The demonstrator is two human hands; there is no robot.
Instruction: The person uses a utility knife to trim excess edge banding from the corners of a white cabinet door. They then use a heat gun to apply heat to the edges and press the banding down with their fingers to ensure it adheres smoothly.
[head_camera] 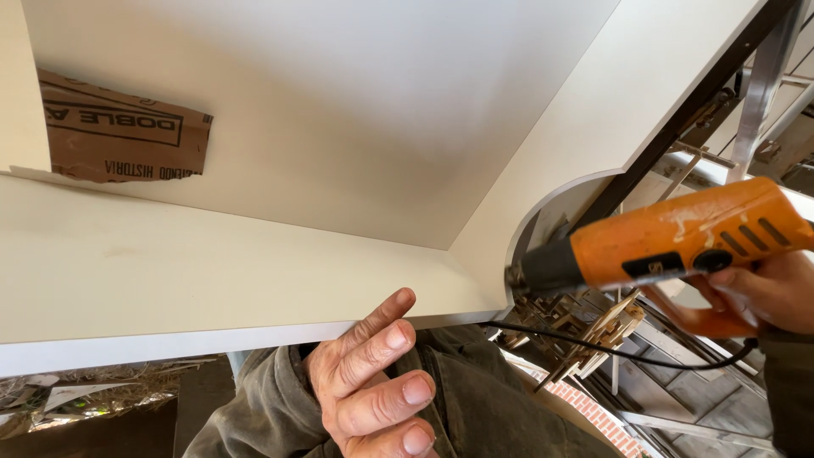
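The drill [670, 242], gripped in the right hand [763, 293], lies near level, nose leftward at the panel [339, 127] edge; left hand [373, 386] fingers are loosely apart.

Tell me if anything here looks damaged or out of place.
A torn piece of brown cardboard sits wedged behind the white panel at upper left, its edge ragged. The orange power tool in the right hand shows white smears on its body. Nothing else stands out.

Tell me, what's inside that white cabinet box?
Inside the white cabinet box only a torn piece of brown cardboard shows, at the left. A side panel covers the cardboard's left end.
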